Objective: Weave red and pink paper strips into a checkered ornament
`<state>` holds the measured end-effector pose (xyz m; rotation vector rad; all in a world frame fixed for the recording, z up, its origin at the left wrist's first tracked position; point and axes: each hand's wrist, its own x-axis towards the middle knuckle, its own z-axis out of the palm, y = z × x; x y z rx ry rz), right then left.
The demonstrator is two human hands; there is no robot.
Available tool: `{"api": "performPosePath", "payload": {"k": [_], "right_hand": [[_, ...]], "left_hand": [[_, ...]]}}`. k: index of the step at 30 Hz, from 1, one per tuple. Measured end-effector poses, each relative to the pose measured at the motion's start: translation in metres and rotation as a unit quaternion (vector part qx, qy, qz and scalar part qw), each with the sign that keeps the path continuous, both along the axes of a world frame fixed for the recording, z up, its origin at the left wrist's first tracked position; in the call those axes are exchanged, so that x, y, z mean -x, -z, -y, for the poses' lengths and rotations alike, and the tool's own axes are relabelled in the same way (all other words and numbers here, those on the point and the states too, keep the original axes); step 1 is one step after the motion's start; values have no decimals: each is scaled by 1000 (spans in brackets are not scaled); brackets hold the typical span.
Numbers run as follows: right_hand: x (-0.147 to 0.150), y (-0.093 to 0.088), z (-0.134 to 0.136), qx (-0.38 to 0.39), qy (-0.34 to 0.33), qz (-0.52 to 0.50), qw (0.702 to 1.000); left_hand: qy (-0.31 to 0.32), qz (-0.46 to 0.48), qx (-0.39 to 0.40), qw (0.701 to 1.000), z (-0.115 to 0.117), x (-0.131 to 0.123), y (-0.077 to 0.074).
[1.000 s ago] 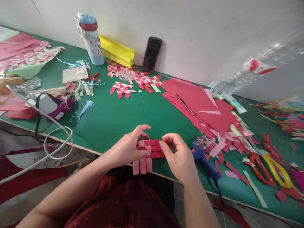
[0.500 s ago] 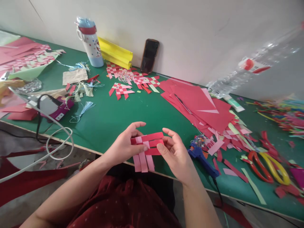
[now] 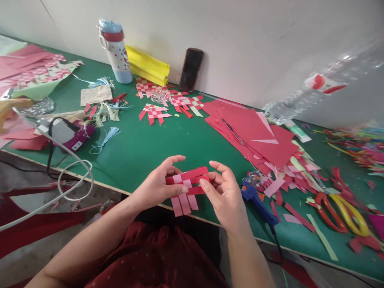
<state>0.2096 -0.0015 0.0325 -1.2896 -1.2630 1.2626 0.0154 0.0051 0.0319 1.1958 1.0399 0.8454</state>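
Both hands hold a small woven paper piece [image 3: 186,188] of red and pink strips just above the near edge of the green table [image 3: 156,140]. My left hand [image 3: 159,182] pinches its left side, thumb on top and fingers curled over the back. My right hand [image 3: 223,192] grips the right ends of the red strips with thumb and fingers. Three pink strips hang down loose from the weave.
A blue glue gun [image 3: 258,198] lies right of my right hand. Red paper sheets [image 3: 255,132] and strip scraps lie beyond; red and yellow scissors [image 3: 342,208] at far right. Finished woven pieces [image 3: 156,113], a bottle [image 3: 115,50], a phone [image 3: 190,70], tassels and a white cable [image 3: 69,176] sit left.
The woven piece has tilted a little and risen slightly. My right hand's fingers have shifted along the red strips' right ends. My left hand keeps its hold.
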Motion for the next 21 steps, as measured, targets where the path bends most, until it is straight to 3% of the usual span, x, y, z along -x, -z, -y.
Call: {"api": "performPosePath", "payload": {"k": [11, 21], "right_hand": [[1, -4, -1, -7, -16, -13, 1000], [2, -2, 1, -23, 38, -23, 999]], "left_hand": [[-24, 74, 62, 995, 4, 8, 6], [-61, 135, 64, 987, 5, 5, 5]]}}
